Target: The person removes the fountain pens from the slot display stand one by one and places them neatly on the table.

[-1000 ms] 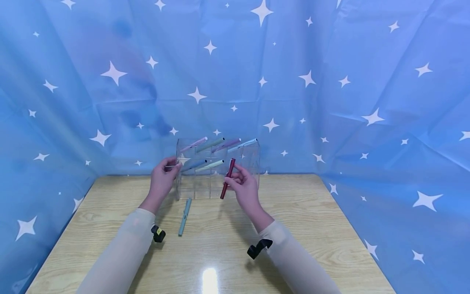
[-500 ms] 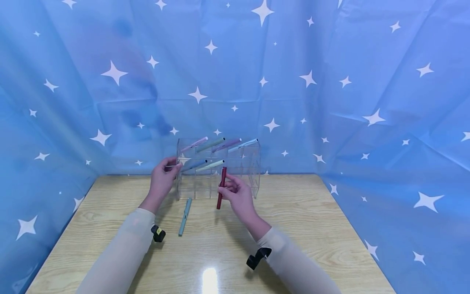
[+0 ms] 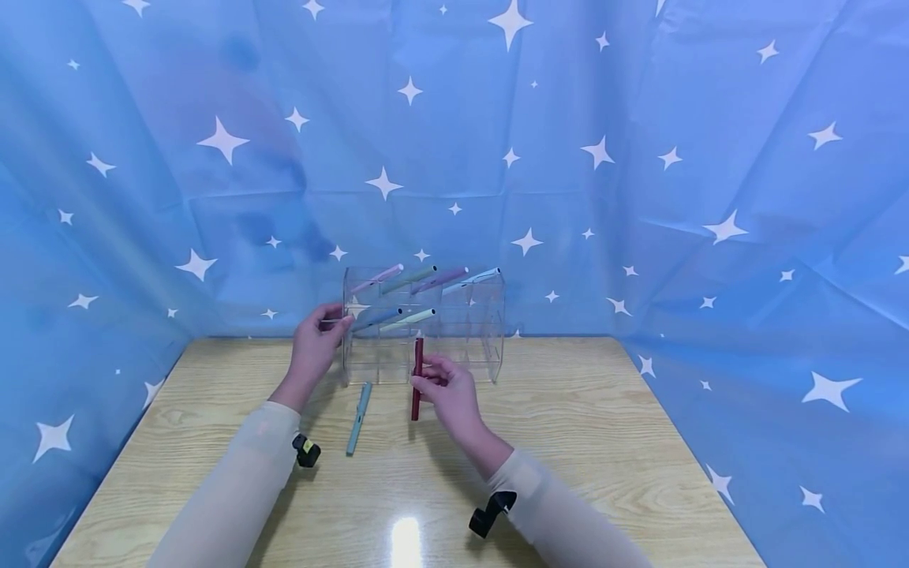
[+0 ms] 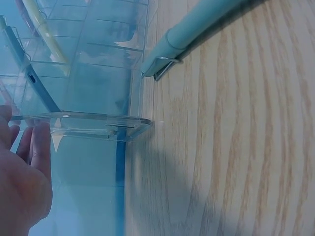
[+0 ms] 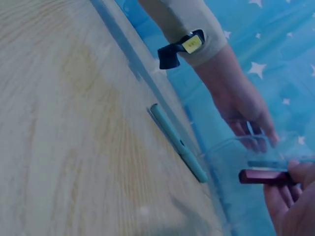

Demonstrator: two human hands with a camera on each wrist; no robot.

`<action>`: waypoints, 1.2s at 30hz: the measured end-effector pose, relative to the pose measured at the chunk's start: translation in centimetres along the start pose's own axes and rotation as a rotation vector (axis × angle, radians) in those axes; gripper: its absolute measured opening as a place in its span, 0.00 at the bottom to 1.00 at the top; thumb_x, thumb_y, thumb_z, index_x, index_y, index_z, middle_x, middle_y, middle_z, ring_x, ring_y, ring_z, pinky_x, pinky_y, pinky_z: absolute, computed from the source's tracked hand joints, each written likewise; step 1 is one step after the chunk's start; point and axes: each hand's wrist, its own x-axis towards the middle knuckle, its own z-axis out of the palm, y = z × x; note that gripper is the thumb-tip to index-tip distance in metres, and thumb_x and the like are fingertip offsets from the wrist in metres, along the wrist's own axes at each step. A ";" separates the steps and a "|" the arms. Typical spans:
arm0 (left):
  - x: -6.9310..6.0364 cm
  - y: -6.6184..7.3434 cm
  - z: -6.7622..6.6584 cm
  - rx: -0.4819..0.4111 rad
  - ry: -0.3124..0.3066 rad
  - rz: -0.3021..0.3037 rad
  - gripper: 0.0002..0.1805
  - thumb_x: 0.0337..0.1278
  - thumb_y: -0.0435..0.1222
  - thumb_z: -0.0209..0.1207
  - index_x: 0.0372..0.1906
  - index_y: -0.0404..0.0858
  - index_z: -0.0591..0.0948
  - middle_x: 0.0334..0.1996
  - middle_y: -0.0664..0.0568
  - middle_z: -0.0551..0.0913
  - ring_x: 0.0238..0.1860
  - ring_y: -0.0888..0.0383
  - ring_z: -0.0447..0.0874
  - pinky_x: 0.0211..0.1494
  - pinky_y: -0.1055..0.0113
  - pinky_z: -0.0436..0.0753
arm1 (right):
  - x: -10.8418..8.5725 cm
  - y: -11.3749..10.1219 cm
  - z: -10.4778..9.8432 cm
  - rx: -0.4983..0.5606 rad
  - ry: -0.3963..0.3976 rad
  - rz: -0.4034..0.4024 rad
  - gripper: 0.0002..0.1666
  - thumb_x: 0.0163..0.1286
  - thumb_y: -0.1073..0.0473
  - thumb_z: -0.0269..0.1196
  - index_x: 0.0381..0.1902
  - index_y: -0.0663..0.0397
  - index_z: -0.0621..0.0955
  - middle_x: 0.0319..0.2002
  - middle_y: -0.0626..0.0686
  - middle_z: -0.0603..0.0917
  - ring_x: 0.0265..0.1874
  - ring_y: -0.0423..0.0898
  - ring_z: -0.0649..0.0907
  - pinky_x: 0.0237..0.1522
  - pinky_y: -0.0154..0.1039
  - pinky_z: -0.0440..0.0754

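Observation:
A clear pen rack (image 3: 500,323) with tiers of compartments stands towards the back of the table. At its left side my left hand (image 3: 316,347) holds the side panel, fingers behind and thumb in front, also visible in the left wrist view. My right hand (image 3: 454,396) pinches a dark red pen (image 3: 417,367) between thumb and fingers, nearly upright in front of the lower tier. A teal pen (image 3: 358,419) with a clip lies on the table before the rack's left part.
Pink (image 3: 378,278), green (image 3: 409,279), purple (image 3: 442,280) and light blue pens (image 3: 472,281) lean in the top tier. Below them sit a blue pen (image 3: 378,319) and a pale green pen (image 3: 408,319). Behind the wooden table (image 3: 568,442) hangs a blue star-patterned curtain (image 3: 454,158).
My right hand has moved left and towards me with the red pen, drawing away from the rack's front; the pen stands more upright. The left hand stays on the rack.

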 end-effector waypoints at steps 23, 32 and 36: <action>-0.2 0.1 0.1 0.012 -0.002 0.000 0.24 0.82 0.40 0.66 0.73 0.35 0.80 0.61 0.39 0.84 0.55 0.49 0.83 0.46 0.76 0.87 | -1.5 1.7 3.3 -0.032 -0.096 0.065 0.23 0.73 0.70 0.74 0.63 0.69 0.84 0.44 0.59 0.89 0.37 0.46 0.90 0.44 0.49 0.96; -0.3 0.2 -0.1 0.010 -0.012 -0.014 0.25 0.82 0.42 0.66 0.73 0.36 0.80 0.60 0.40 0.85 0.54 0.50 0.83 0.48 0.74 0.88 | -1.2 2.9 4.2 -0.056 -0.134 0.092 0.23 0.72 0.71 0.74 0.63 0.71 0.84 0.41 0.58 0.88 0.34 0.45 0.90 0.44 0.53 0.96; -0.4 0.4 -0.2 0.015 -0.020 -0.010 0.26 0.81 0.44 0.67 0.74 0.36 0.80 0.59 0.41 0.85 0.53 0.49 0.83 0.47 0.74 0.89 | -0.8 3.3 4.7 -0.094 -0.174 0.128 0.22 0.71 0.72 0.74 0.61 0.71 0.83 0.39 0.57 0.88 0.32 0.46 0.90 0.39 0.48 0.96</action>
